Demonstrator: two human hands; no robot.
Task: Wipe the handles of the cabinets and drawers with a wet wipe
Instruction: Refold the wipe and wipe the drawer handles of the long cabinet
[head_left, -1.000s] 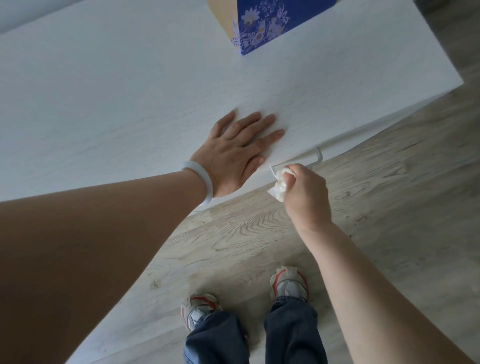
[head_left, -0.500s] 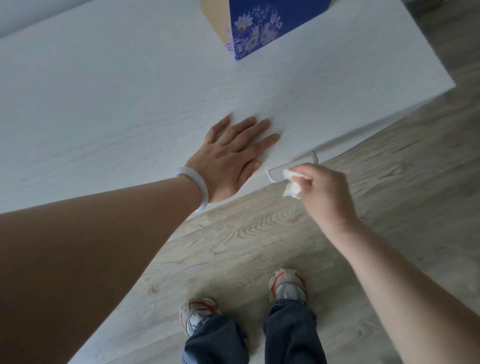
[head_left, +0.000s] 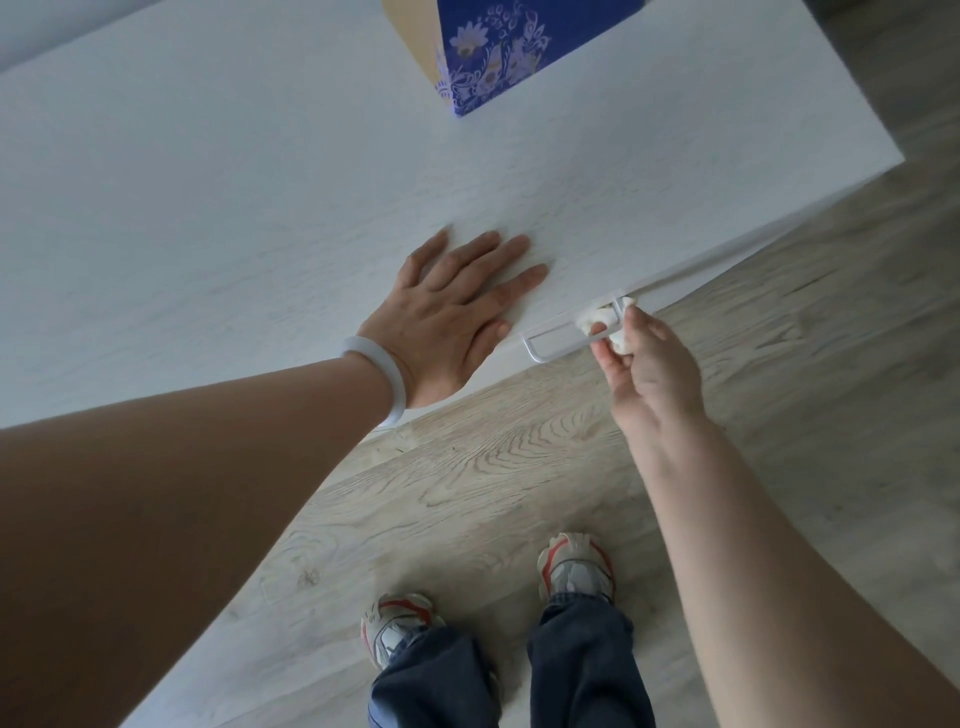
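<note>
Wipe (head_left: 597, 318) seemingly pinched between fingers (head_left: 605, 358), on handle (head_left: 561, 345).

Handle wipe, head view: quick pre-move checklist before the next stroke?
1. Crumpled white wet wipe in the right hand grip: ok, pinched by the fingers.
2. Wipe touching the thin white metal bar handle: ok, wrapped at its right end.
3. Left part of the handle free to wipe along: ok, bare bar, nothing on it.
4. Left hand steadying: ok, flat on the white wood-grain cabinet top, apart from the handle.
5. Blue floral box out of the way: ok, far back on the top.
6. Handle already clean, wipe wet: cannot tell.
</note>
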